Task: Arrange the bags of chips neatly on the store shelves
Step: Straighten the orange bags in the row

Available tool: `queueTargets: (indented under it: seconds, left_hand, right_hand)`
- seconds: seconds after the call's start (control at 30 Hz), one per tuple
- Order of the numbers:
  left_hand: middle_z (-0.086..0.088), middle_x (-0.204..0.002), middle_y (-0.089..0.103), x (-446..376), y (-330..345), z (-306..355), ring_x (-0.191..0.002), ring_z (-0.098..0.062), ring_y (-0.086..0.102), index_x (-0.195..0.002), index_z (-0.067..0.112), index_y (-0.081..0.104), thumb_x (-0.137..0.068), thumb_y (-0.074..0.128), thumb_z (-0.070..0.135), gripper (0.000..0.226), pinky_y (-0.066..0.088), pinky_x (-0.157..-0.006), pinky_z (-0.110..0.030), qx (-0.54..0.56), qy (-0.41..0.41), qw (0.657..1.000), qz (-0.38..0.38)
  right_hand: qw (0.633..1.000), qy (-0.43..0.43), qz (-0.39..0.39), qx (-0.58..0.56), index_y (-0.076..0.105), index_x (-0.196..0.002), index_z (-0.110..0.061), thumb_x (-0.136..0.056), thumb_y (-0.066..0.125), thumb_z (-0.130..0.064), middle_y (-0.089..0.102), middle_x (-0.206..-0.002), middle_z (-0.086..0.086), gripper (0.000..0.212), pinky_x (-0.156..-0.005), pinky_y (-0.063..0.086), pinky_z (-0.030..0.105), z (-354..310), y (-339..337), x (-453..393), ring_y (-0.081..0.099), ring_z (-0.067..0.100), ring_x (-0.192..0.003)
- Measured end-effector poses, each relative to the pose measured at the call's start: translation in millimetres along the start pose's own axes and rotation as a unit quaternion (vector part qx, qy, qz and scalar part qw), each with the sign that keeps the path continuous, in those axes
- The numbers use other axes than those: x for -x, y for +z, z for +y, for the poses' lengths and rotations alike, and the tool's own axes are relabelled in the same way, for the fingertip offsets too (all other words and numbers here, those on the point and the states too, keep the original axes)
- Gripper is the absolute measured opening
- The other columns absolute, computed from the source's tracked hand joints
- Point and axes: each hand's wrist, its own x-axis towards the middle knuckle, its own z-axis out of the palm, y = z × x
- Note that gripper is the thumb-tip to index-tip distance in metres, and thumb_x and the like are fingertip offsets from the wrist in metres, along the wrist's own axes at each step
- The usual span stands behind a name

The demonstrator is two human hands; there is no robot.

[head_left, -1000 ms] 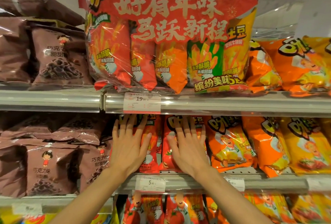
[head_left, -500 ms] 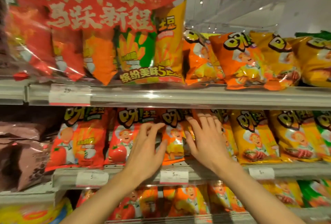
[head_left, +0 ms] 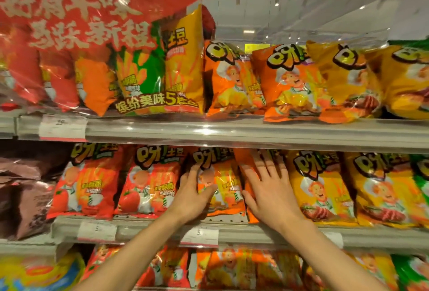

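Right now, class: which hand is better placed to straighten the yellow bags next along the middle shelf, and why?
The right hand, probably. It lies flat on an orange bag directly beside the first yellow bag. The left hand is a bag further away, on another orange bag, and would have to cross over the right.

"5" on shelf price tag

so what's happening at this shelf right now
A person is straightening chip bags on the middle shelf. The left hand lies flat on an orange bag, fingers at its left edge, and the right hand presses open against the bag beside it. Neither hand is gripping. The neighbouring red bags and yellow bags stand upright in a row.
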Motion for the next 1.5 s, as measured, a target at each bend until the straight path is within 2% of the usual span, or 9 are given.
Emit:
queueTargets:
  seconds: [0.27,0.4,0.53,0.7,0.87,0.97,1.13,1.3,1.5]
  left_hand:
    - [-0.003,-0.154,0.028,-11,-8,-2,-0.141,-0.021,0.034,-0.155,0.032,0.021,-0.090,0.071,0.037,0.082,0.029,-0.114,-0.033,0.030,0.005,0.999,-0.029]
    - [-0.005,-0.140,0.045,-16,-12,-8,-0.132,-0.025,0.045,-0.130,0.053,0.033,-0.088,0.074,0.032,0.062,0.037,-0.110,-0.037,0.063,0.012,0.997,-0.037]
    - [0.001,-0.149,0.039,-20,-12,-13,-0.132,-0.021,0.046,-0.149,0.041,0.028,-0.085,0.076,0.033,0.081,0.040,-0.109,-0.037,0.055,0.018,0.997,-0.048]
    - [-0.007,-0.151,0.041,-39,-3,-12,-0.132,-0.027,0.049,-0.150,0.050,0.015,-0.086,0.052,0.064,0.075,0.040,-0.111,-0.045,0.089,-0.007,0.996,-0.009]
    - [0.003,-0.108,0.058,-51,10,-10,-0.095,-0.017,0.056,-0.148,0.037,0.030,-0.104,0.037,0.044,0.045,0.042,-0.096,-0.032,0.074,0.005,0.997,0.037]
    - [0.005,-0.089,0.065,-55,15,-14,-0.079,-0.020,0.063,-0.132,0.034,0.046,-0.102,0.041,0.043,0.032,0.055,-0.087,-0.041,0.083,0.023,0.994,0.063]
    - [0.008,-0.112,0.048,-53,16,-13,-0.093,-0.015,0.059,-0.147,0.039,0.033,-0.104,0.041,0.043,0.044,0.045,-0.093,-0.033,0.074,0.047,0.992,0.087]
    - [-0.002,-0.138,0.042,-65,19,-21,-0.114,-0.025,0.057,-0.143,0.041,0.038,-0.096,0.043,0.058,0.051,0.047,-0.103,-0.045,0.077,0.030,0.994,0.074]
    - [-0.003,-0.158,0.024,-66,16,-22,-0.140,-0.028,0.037,-0.152,0.035,0.033,-0.104,0.043,0.039,0.049,0.038,-0.109,-0.035,0.054,0.041,0.994,0.083]
  right_hand:
    - [0.999,0.025,-0.021,0.042,0.057,-0.134,-0.020,-0.084,0.062,-0.052,0.059,-0.133,0.011,0.060,-0.107,0.037,0.057,12,4,-2,0.051,0.034,-0.126]
    - [0.998,0.021,-0.013,0.050,0.056,-0.134,-0.020,-0.088,0.046,-0.056,0.059,-0.130,0.010,0.059,-0.105,0.037,0.056,16,2,3,0.050,0.034,-0.124]
    - [0.999,-0.003,0.052,-0.015,0.055,-0.133,-0.016,-0.093,0.048,-0.051,0.054,-0.130,0.012,0.054,-0.103,0.038,0.048,4,-4,9,0.048,0.033,-0.122]
    - [0.990,-0.050,0.069,-0.112,0.053,-0.134,-0.011,-0.100,0.043,-0.045,0.049,-0.136,0.010,0.049,-0.107,0.040,0.037,-41,-1,0,0.043,0.027,-0.130]
    - [0.995,-0.041,-0.014,-0.095,0.030,-0.151,-0.008,-0.106,0.022,-0.048,0.041,-0.147,0.011,0.061,-0.119,0.026,0.041,-53,29,-2,0.035,0.030,-0.139]
    - [0.995,-0.038,-0.034,-0.087,0.025,-0.154,-0.007,-0.106,0.019,-0.048,0.038,-0.150,0.011,0.063,-0.120,0.025,0.039,-51,38,4,0.034,0.029,-0.141]
    - [0.997,-0.031,-0.033,-0.068,0.031,-0.151,-0.003,-0.106,0.023,-0.048,0.045,-0.144,0.013,0.064,-0.116,0.032,0.040,-50,36,3,0.042,0.030,-0.134]
    - [0.996,-0.034,-0.044,-0.072,0.033,-0.150,-0.005,-0.105,0.019,-0.050,0.048,-0.141,0.010,0.065,-0.115,0.033,0.038,-49,32,-1,0.042,0.028,-0.131]
    - [0.995,-0.047,-0.051,-0.078,0.025,-0.154,-0.006,-0.104,0.016,-0.053,0.036,-0.154,0.012,0.069,-0.119,0.027,0.038,-46,28,-1,0.030,0.028,-0.144]
